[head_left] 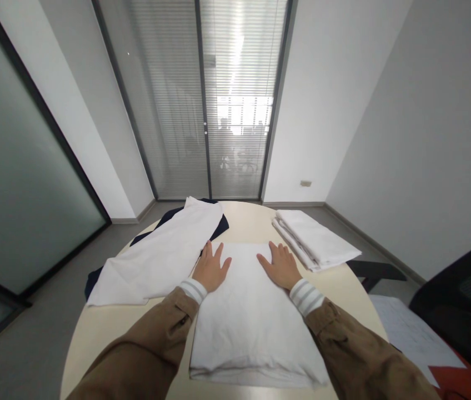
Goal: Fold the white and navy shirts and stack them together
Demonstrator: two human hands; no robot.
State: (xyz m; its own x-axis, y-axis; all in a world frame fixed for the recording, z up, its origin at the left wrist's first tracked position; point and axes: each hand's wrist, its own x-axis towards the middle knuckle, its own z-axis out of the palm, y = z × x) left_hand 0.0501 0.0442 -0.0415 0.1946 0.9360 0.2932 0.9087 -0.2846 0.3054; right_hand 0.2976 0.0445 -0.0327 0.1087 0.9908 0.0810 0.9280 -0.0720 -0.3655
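Observation:
A white folded cloth, seemingly a garment [252,316], lies flat on the round cream table [244,219] in front of me. My left hand [211,266] rests on its far left edge, fingers spread. At the far right edge, my right hand [280,265] lies on the same cloth with its fingers stretched out. Neither hand grips anything. To the left, another white garment [156,255] is spread over dark navy cloth [221,228]. Beyond my right hand sits a folded white cloth [316,239] in a neat stack.
A black chair [469,294] stands to the right of the table, with white paper [410,328] and something red [464,380] near it. Glass doors with blinds [235,111] are behind the table. A frosted glass panel [23,155] is at left.

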